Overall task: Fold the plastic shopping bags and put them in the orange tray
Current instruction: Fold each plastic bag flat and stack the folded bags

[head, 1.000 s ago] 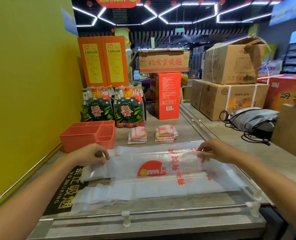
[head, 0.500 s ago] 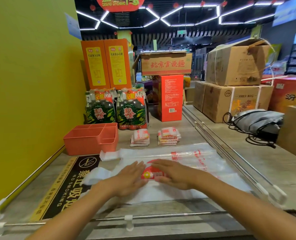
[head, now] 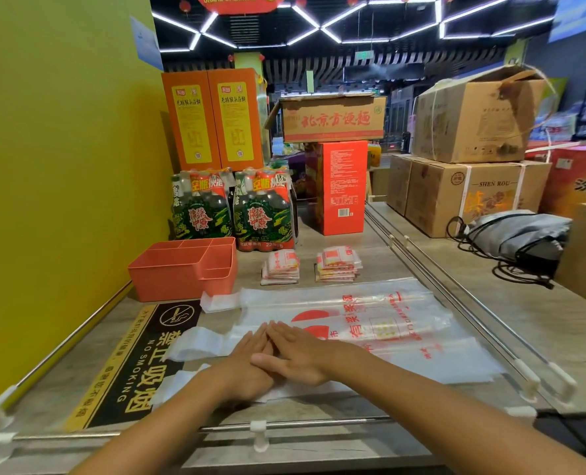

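Head view: both hands lie flat, fingers straight and together, pressing the bag (head: 370, 323) spread along the counter's (head: 387, 265) near edge. The right hand (head: 293, 354) overlaps the left hand (head: 247, 363). The tray (head: 181, 269) sits by the wall at the left edge, beside two folded stacks (head: 310, 267).

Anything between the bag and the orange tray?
Nothing visible. Both hands, left and right, press flat on the bag. The tray sits just beyond the bag's handle end, by the yellow wall. The folded stacks lie to the tray's right, off the path.
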The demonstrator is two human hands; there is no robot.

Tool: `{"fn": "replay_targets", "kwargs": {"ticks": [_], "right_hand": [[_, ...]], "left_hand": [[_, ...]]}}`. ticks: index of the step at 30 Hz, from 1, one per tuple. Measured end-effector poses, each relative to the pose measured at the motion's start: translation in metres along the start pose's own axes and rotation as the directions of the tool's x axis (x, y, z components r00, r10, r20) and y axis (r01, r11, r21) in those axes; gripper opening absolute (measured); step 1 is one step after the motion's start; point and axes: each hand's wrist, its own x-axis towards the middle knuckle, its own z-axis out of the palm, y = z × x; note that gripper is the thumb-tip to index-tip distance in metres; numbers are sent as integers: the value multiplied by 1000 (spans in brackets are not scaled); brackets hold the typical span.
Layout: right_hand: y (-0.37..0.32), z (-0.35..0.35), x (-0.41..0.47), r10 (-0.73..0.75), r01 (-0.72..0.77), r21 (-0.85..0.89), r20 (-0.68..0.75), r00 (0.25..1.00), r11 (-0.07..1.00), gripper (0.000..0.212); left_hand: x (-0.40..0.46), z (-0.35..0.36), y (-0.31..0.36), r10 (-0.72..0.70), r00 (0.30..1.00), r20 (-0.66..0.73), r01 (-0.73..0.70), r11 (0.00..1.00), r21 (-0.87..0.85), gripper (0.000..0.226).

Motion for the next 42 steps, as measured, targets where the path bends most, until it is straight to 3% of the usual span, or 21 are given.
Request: {"fn": "replay_targets", "kwargs": {"ticks": [4, 7, 12, 16, 21, 24, 26, 28, 31, 32, 34, 36, 38, 40, 42], "right_hand": [[0, 2, 2, 78, -80, 37, 52, 996, 996, 91], [19, 8, -3, 121, -119, -30, 41, 992, 992, 95], [56, 4, -22, 192, -189, -48, 57, 980, 981, 99], [93, -6, -50, 255, -253, -40, 68, 964, 967, 116], [128, -15, -89, 357, -352, -71, 72, 931, 933, 160], [142, -22, -110, 407, -404, -56, 69, 911, 913, 167], [143, -25, -120, 418, -415, -54, 73, 906, 908, 151], [141, -24, -123, 432, -429, -55, 74, 899, 902, 121], [151, -25, -127, 488, -487, -19, 58, 871, 873, 144], [155, -26, -129, 511, -511, -18, 53, 858, 860, 138], [158, -27, -135, 539, -539, -13, 44, 841, 842, 104], [160, -28, -139, 548, -548, -5, 31, 836, 837, 89], [163, -26, -138, 537, -536, -29, 32, 843, 844, 117], [169, -24, -134, 540, -538, -54, 16, 842, 841, 146], [172, -20, -131, 540, -539, -60, -10, 842, 840, 145]], "left_hand": [[0, -2, -1, -10, 1000, 23, 10, 1000, 5, 75], [3, -1, -3, -24, 1000, 12, 23, 999, 42, 72], [5, -1, -5, -38, 999, 23, 38, 999, -8, 110], [6, 1, -8, -32, 999, 36, 32, 999, -24, 99], [8, 1, -9, -26, 998, 57, 28, 999, -26, 105], [8, 0, -8, -29, 998, 60, 31, 999, -31, 99], [9, 0, -9, -21, 997, 71, 23, 999, -28, 110], [9, 0, -9, -26, 997, 75, 28, 999, -26, 107], [7, -1, -6, -40, 997, 67, 41, 999, -10, 84], [7, 0, -5, -42, 997, 65, 43, 999, -11, 81], [6, 0, -5, -46, 997, 66, 47, 999, -7, 81], [6, -1, -5, -46, 997, 64, 46, 999, 8, 94], [4, -1, -3, -47, 997, 60, 46, 999, 19, 105], [3, -3, 0, -62, 997, 44, 61, 998, 23, 96], [4, -8, 11, -48, 999, 13, 48, 998, 27, 85]]}}
